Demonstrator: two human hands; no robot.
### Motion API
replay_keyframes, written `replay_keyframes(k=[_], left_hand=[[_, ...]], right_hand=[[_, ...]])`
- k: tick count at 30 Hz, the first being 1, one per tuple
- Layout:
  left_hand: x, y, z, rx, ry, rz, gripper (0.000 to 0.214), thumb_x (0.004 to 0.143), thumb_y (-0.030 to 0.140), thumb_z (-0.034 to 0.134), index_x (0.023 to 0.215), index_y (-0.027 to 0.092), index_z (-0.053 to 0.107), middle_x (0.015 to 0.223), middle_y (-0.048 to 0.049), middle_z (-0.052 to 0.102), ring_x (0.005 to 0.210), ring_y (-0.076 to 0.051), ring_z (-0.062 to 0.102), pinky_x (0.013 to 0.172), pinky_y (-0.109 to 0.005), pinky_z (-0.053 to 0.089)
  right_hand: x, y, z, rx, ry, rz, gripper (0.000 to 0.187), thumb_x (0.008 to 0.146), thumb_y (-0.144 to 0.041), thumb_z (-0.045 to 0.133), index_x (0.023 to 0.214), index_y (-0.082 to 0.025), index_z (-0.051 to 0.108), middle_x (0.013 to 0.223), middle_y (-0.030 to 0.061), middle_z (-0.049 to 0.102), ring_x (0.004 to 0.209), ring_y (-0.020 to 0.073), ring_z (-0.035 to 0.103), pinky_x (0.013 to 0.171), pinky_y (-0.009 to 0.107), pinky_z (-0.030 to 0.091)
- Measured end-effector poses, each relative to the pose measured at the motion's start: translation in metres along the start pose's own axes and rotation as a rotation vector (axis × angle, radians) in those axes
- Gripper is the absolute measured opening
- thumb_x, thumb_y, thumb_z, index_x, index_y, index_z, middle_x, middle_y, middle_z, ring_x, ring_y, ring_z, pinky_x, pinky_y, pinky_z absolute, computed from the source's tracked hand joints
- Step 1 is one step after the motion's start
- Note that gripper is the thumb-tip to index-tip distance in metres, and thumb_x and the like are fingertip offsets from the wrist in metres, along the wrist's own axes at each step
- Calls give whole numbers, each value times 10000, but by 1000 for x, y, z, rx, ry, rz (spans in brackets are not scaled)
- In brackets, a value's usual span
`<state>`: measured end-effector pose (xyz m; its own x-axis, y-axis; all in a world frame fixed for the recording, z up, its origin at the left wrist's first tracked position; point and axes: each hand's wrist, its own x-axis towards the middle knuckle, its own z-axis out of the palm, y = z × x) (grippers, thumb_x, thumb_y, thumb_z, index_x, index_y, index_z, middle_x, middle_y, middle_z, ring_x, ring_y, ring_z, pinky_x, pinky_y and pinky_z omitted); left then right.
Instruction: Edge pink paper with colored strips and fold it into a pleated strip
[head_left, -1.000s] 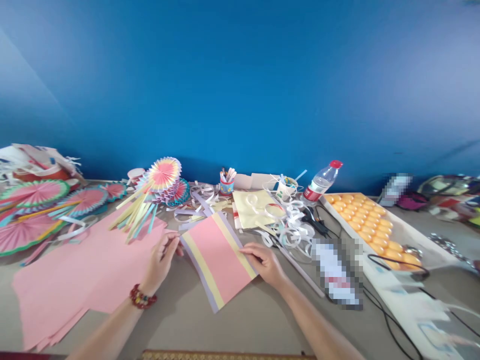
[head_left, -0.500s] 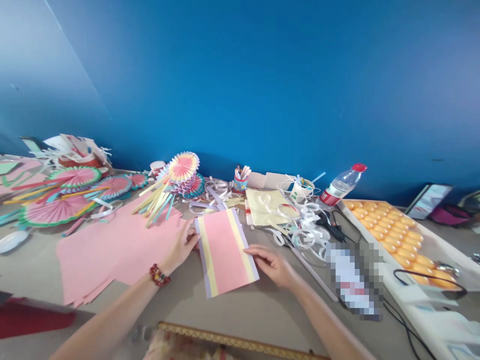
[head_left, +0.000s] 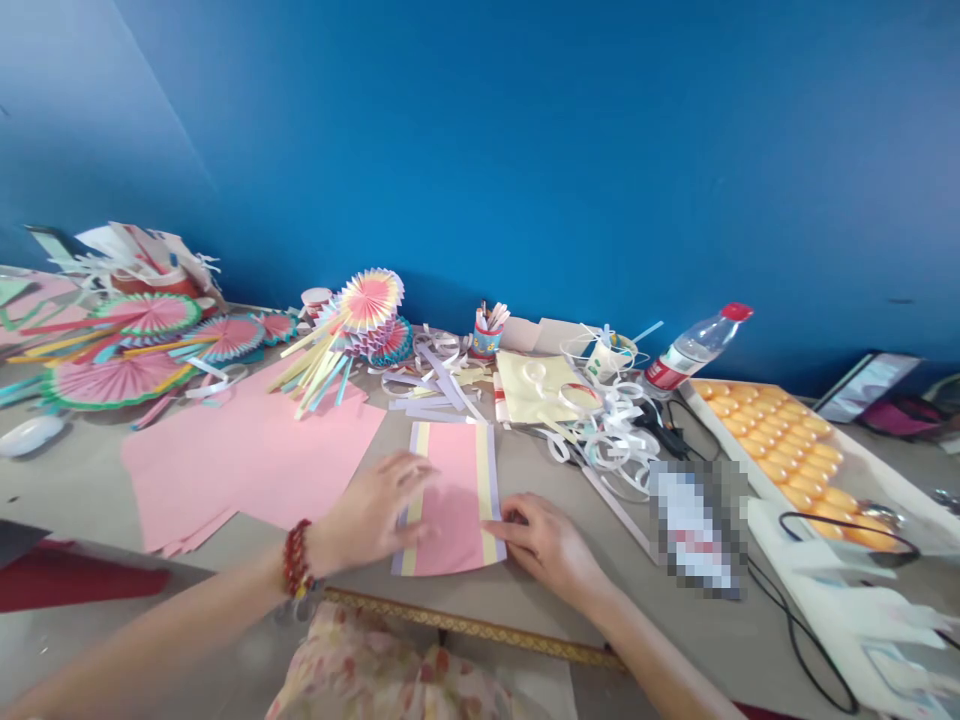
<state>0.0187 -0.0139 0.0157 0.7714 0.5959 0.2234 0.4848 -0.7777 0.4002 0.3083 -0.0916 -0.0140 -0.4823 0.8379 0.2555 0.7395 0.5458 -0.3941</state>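
A pink sheet of paper [head_left: 454,480] with yellow and lilac strips along its two long sides lies on the table before me. My left hand [head_left: 375,510], a beaded bracelet at its wrist, is over the sheet's left edge, fingers apart and slightly blurred. It is open, and whether it touches the paper I cannot tell. At the right edge my right hand [head_left: 544,545] pinches the sheet, one fingertip on top and the other fingers curled. Larger pink paper sheets [head_left: 247,455] are stacked to the left.
Folded paper fans [head_left: 120,380] and a rosette [head_left: 371,300] are at the back left. Paper strips [head_left: 619,440], a pen cup [head_left: 487,340], a plastic bottle [head_left: 694,350] and a tray of orange domes [head_left: 780,440] stand behind and right. A white mouse [head_left: 31,436] lies far left.
The striped sheet has come closer to the table's front edge and turned straighter. My left hand has let go of its upper left edge and moved down over it, fingers spreading.
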Motion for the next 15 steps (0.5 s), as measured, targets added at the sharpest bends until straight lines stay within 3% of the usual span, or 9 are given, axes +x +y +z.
replay_keyframes(k=[2,3,5,7,10,15], left_hand=[[-11,23,4,27,-82,100,609,827,570,628,1298,193,544,1279,-144,564,1186,-316,519,1020,-473,429],[-16,32,7,37,-91,114,587,835,533,637,1294,180,542,1279,-153,564,1180,-316,523,1013,-473,437],[-24,41,14,61,-86,130,386,927,291,543,1299,188,535,1258,-134,592,1166,-275,543,1016,-448,442],[-27,41,17,82,-43,131,358,948,148,442,1288,193,543,1215,-116,628,1133,-244,571,998,-425,462],[-26,32,17,78,3,116,337,965,130,389,1240,193,573,1132,-96,667,1067,-221,603,941,-390,503],[-25,26,24,121,-19,144,289,951,137,430,1201,161,575,1153,-109,650,1093,-253,570,938,-414,496]], right_hand=[[-2,-3,0,28,15,9,395,884,-91,486,1132,-314,698,922,58,602,824,187,558,732,282,451],[-3,-6,0,39,16,13,416,878,-78,471,1145,-310,691,925,59,604,828,186,560,731,280,452],[-6,-11,-2,39,-4,12,441,865,-70,465,1167,-312,678,929,59,615,830,188,564,722,276,455],[-7,-13,-5,22,-41,-5,457,852,-75,474,1190,-316,664,943,62,632,850,198,573,736,284,462],[1,-4,-13,33,-43,-12,461,852,-88,464,1224,-296,640,1027,73,650,911,206,600,784,298,481],[48,32,-18,-12,156,66,307,935,-186,457,1153,-249,664,1072,79,660,960,213,625,831,332,496]])
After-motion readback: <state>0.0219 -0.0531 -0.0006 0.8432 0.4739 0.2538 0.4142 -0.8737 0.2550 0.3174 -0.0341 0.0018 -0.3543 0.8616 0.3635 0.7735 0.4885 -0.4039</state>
